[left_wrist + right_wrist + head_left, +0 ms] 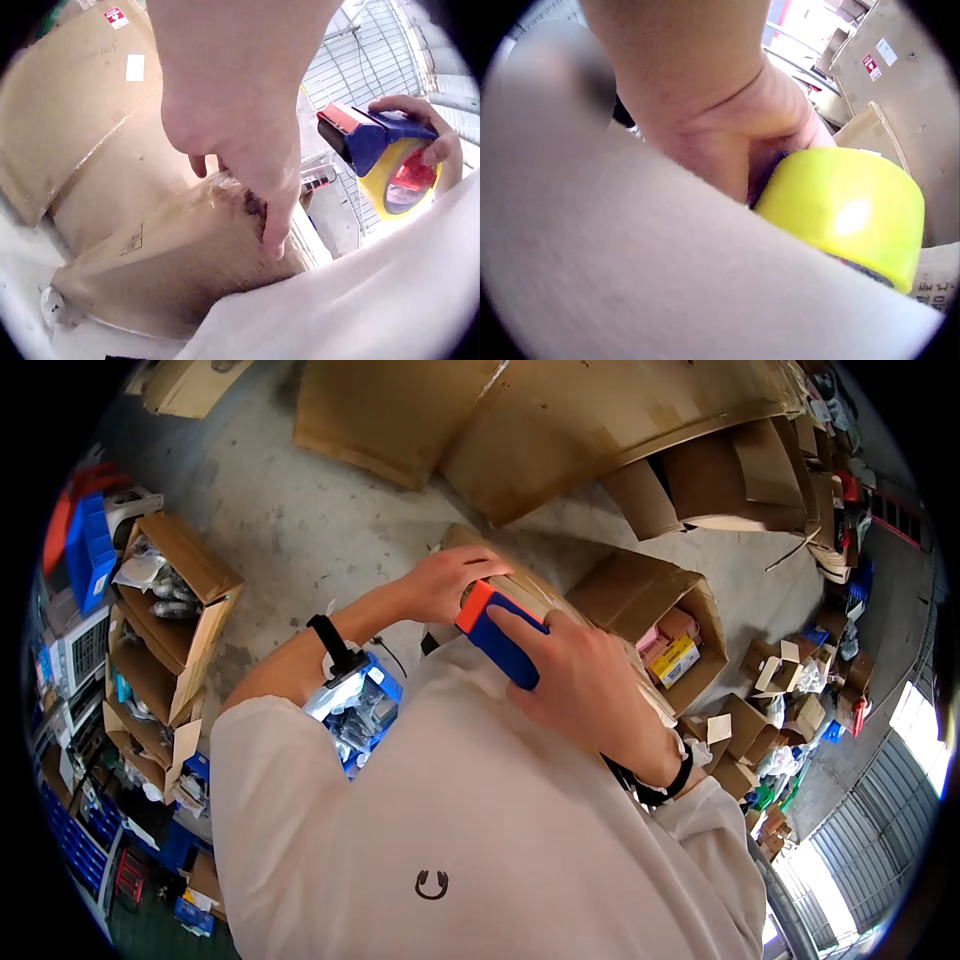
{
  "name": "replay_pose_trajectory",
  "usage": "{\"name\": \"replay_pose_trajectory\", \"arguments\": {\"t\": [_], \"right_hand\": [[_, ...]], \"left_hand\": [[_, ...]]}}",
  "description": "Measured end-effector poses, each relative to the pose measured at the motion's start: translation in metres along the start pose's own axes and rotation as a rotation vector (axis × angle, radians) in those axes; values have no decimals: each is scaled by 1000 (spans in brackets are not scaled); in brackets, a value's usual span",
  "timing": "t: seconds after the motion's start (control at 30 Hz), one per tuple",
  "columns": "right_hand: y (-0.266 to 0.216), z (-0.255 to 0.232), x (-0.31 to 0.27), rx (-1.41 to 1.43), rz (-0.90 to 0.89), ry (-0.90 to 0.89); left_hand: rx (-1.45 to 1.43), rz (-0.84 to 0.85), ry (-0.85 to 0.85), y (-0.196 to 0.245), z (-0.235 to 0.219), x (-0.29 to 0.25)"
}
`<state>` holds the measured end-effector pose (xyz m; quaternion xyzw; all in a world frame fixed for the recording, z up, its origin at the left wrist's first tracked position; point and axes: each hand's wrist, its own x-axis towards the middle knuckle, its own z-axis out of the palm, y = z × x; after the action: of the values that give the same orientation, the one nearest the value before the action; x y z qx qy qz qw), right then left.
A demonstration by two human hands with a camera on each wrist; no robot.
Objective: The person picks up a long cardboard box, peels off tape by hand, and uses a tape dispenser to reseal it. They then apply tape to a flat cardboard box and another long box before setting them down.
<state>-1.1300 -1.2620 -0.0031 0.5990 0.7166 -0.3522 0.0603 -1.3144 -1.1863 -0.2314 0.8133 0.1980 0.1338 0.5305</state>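
Observation:
My right hand (590, 680) grips a blue tape dispenser (510, 645) with an orange-red front end, held close over the box at my waist. A wide yellow tape roll (840, 210) sits in it, its red core showing in the left wrist view. My left hand (445, 582) rests on the end of a long brown cardboard box (195, 255). In the left wrist view one straight digit (276, 232) presses down along the box's near side, beside a dark torn patch. Wrinkled clear tape (221, 184) lies by the fingers.
Large flat cardboard sheets (560, 430) lie ahead on the concrete floor. An open box (640, 595) with pink and yellow packs stands to the right. A blue bin (385, 680) of bagged items is at lower left, and open cartons (190, 600) stand farther left.

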Motion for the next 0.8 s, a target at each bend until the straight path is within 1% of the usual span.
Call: {"name": "replay_pose_trajectory", "arguments": {"t": [0.07, 0.1, 0.17, 0.3, 0.37, 0.47, 0.6, 0.67, 0.8], "right_hand": [[2, -4, -6, -29, 12, -44], [7, -2, -11, -17, 16, -37], [22, 11, -22, 14, 31, -25], [29, 19, -31, -5, 37, -23], [28, 16, -29, 35, 24, 7], [15, 4, -25, 14, 44, -34], [17, -7, -40, -60, 72, -30], [24, -24, -62, -75, 117, -17], [63, -23, -100, -106, 210, -36]], "left_hand": [[-44, -12, 15, 8, -4, -1], [-67, -16, 20, 11, -6, -1], [1, 37, -7, 5, -3, -3], [114, 165, -22, -4, 2, -5], [76, 144, -43, -7, -1, -1], [38, 89, -77, -5, -4, 3], [34, 36, -105, -7, -11, 8], [15, -1, -135, -4, -13, 10], [22, -9, -151, -6, -14, 15]]}}
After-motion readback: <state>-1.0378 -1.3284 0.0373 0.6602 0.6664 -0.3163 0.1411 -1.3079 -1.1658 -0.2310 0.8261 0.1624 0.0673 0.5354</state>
